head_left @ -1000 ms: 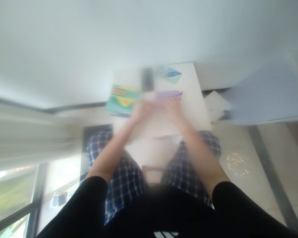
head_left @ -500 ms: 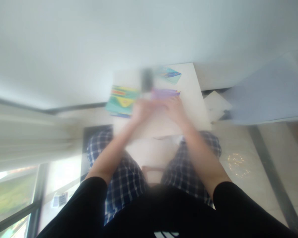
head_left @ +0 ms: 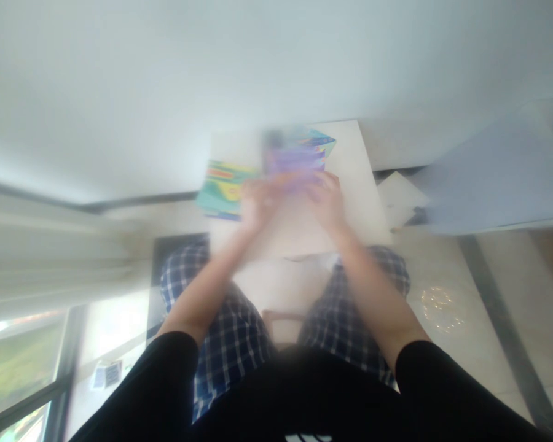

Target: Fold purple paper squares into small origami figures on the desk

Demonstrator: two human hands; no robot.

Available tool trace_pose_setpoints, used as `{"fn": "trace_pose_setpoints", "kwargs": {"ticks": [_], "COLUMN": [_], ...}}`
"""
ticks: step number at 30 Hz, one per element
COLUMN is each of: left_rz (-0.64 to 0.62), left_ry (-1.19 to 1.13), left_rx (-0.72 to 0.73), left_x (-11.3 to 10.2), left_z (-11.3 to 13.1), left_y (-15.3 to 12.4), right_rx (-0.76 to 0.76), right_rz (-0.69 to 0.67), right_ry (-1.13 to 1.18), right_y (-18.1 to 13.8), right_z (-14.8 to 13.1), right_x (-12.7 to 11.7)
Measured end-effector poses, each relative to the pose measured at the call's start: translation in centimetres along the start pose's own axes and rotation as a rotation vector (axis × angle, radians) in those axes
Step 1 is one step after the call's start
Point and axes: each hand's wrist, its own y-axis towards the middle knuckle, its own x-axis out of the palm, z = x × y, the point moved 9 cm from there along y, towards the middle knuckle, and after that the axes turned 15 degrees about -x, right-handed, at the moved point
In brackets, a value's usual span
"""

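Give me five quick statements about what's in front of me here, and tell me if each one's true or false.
1. Both the left hand and the right hand are at the purple paper. True.
2. The green and yellow papers lie on the right side of the white table. False: they lie on its left side, by the left hand.
3. The sleeves are black. True.
4. The trousers are plain red. False: they are dark blue with a check pattern.
5. The window shows at the lower left of the view. True.
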Motion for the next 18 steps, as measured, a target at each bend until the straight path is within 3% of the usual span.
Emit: {"fn": "trace_pose_setpoints", "kwargs": {"ticks": [12,18], "left_rz": [-0.069,-0.024], "left_ry": [0.06,-0.04], "left_rx": [0.056,-0.001], "left_x": [0.4,-0.4], "left_z": [2.7,2.4], "left_y": [-1.8,-1.2], "right_rx": [-0.027,0.06], "right_rz": [0.108,0.021], "right_ry": [-0.059,0.011], "right_y": [-0.8,-0.8], "right_z": [-2.5,-2.3], "right_x": [-0.1,0.4]}}
